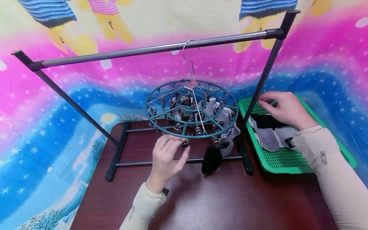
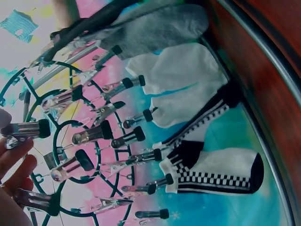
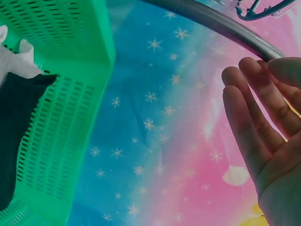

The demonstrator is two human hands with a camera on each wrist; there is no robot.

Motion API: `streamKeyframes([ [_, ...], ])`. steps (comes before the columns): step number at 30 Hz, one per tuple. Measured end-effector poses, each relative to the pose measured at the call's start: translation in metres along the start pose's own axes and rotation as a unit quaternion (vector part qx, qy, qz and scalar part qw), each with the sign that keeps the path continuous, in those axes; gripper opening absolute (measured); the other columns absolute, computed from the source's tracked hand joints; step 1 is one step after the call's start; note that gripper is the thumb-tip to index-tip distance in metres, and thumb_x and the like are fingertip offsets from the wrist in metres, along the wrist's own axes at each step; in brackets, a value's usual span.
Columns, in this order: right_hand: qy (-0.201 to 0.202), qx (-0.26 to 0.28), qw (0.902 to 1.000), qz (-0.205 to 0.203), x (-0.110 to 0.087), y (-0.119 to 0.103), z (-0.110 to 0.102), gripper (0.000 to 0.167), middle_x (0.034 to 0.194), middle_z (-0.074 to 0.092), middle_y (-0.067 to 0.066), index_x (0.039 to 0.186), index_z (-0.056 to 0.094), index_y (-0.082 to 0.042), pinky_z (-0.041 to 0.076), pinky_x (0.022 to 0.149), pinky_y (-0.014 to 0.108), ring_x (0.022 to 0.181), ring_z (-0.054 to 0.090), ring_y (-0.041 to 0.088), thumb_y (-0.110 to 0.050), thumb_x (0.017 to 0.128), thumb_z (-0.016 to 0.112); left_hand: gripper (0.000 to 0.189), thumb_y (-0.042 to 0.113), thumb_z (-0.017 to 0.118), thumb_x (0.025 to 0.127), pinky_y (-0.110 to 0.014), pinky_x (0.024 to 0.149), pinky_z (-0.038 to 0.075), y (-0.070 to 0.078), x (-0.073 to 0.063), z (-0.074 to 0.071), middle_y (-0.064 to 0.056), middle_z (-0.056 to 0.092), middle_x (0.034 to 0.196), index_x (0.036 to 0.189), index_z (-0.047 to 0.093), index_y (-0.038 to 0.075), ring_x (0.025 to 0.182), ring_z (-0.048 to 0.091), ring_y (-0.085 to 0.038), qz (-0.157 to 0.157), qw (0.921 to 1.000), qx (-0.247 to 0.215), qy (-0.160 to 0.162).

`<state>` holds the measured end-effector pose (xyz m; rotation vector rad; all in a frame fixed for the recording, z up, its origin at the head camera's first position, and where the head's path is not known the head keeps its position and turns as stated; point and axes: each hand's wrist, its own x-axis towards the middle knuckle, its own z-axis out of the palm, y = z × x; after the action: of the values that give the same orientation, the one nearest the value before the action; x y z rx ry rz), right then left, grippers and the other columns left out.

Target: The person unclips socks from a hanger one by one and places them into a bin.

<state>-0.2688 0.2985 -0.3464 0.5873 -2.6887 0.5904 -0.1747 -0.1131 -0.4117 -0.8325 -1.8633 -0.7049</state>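
A round green sock hanger [image 1: 191, 123] with several metal clips hangs by its hook from a rack's bar. My left hand [image 1: 168, 156] is at its near rim, fingertips around a metal clip [image 2: 28, 128] that carries no sock. Beside it, a black sock [image 1: 212, 159] and a grey sock [image 1: 228, 145] hang from the right side. White socks [image 2: 183, 70] and checkered black-and-white socks [image 2: 216, 172] hang farther in. My right hand [image 1: 287, 107] is above the green basket [image 1: 287, 164], fingers loosely bent and holding nothing. Black and grey socks [image 1: 267, 137] lie inside.
The metal rack's top bar [image 1: 120, 55] crosses above the hanger, and its right post [image 1: 265, 70] stands between hanger and basket. The rack's feet [image 1: 110, 174] rest on a dark red table [image 1: 224, 198]. A patterned cloth [image 1: 43, 127] covers the background.
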Motion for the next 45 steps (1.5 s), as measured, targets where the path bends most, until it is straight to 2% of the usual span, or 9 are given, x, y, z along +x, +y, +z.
streamKeyframes([
  [5,-0.014,0.023,0.9992,0.029,0.002,-0.001,0.004,0.023,0.105,0.076,0.015,0.122,0.074,-0.01,0.058,0.079,0.056,0.094,0.07,0.031,-0.02,0.103,0.064,0.024,0.024,0.072,0.093,-0.043,0.085,0.054,-0.001,0.003,-0.002,-0.007,0.072,0.1,0.106,0.073,0.005,0.094,0.064,-0.027,0.088,0.9929,0.053,0.06],
  [9,-0.04,0.029,0.9979,0.042,-0.001,0.006,0.01,0.027,0.107,0.076,0.015,0.127,0.072,-0.01,0.057,0.082,0.058,0.097,0.07,0.032,-0.02,0.103,0.065,0.024,0.026,0.071,0.093,-0.041,0.085,0.05,-0.002,0.013,-0.005,-0.008,0.064,0.103,0.109,0.071,0.007,0.096,0.059,-0.027,0.164,0.9717,0.106,0.133],
  [11,-0.047,0.027,0.9977,0.041,-0.003,0.008,0.012,0.028,0.107,0.076,0.013,0.128,0.071,-0.01,0.057,0.081,0.055,0.097,0.07,0.031,-0.021,0.103,0.065,0.023,0.022,0.07,0.093,-0.041,0.091,0.048,-0.001,0.021,-0.008,-0.008,0.064,0.107,0.111,0.07,0.008,0.101,0.058,-0.028,0.176,0.9632,0.129,0.157],
  [15,-0.045,0.024,0.9983,0.028,-0.006,0.006,0.015,0.026,0.103,0.077,0.009,0.125,0.073,-0.012,0.056,0.073,0.042,0.093,0.071,0.027,-0.021,0.103,0.066,0.024,0.017,0.067,0.096,-0.043,0.103,0.047,0.0,0.031,-0.016,-0.007,0.073,0.118,0.118,0.074,0.01,0.111,0.064,-0.029,0.14,0.973,0.14,0.119],
  [20,-0.043,0.03,0.9983,0.027,-0.011,0.003,0.019,0.025,0.101,0.077,0.008,0.123,0.074,-0.01,0.054,0.067,0.035,0.088,0.071,0.024,-0.023,0.103,0.065,0.022,0.017,0.067,0.099,-0.047,0.099,0.052,-0.005,0.03,-0.022,-0.007,0.078,0.111,0.116,0.078,0.009,0.106,0.072,-0.027,0.093,0.9864,0.128,0.045],
  [27,-0.015,0.029,0.9994,0.005,-0.02,-0.01,0.021,0.013,0.096,0.077,0.0,0.108,0.08,-0.017,0.055,0.066,0.028,0.077,0.069,0.012,-0.019,0.098,0.072,0.019,0.012,0.065,0.1,-0.046,0.102,0.055,-0.011,0.031,-0.025,-0.011,0.078,0.11,0.112,0.078,0.004,0.108,0.072,-0.031,0.066,0.9919,0.1,0.043],
  [32,-0.048,0.064,0.9961,-0.038,-0.023,-0.027,0.028,0.014,0.094,0.075,-0.008,0.108,0.079,-0.022,0.055,0.066,0.023,0.071,0.063,0.0,-0.015,0.096,0.075,0.018,0.011,0.063,0.101,-0.045,0.109,0.051,-0.018,0.031,-0.03,-0.015,0.077,0.112,0.11,0.077,0.002,0.114,0.072,-0.033,0.034,0.9949,0.087,0.038],
  [40,-0.102,0.126,0.9755,-0.149,-0.03,-0.056,0.04,0.019,0.1,0.075,-0.014,0.108,0.079,-0.025,0.058,0.067,0.025,0.08,0.065,-0.002,-0.012,0.094,0.076,0.017,0.008,0.063,0.1,-0.044,0.114,0.048,-0.027,0.03,-0.037,-0.016,0.075,0.119,0.107,0.074,-0.002,0.124,0.068,-0.032,-0.014,0.996,0.083,0.029],
  [45,-0.137,0.169,0.9651,-0.146,-0.035,-0.073,0.047,0.016,0.101,0.077,-0.011,0.11,0.077,-0.019,0.061,0.071,0.024,0.083,0.07,-0.003,-0.013,0.095,0.075,0.017,0.005,0.067,0.095,-0.043,0.116,0.045,-0.032,0.028,-0.039,-0.016,0.074,0.122,0.11,0.073,-0.002,0.128,0.066,-0.031,-0.03,0.9968,0.072,0.016],
])
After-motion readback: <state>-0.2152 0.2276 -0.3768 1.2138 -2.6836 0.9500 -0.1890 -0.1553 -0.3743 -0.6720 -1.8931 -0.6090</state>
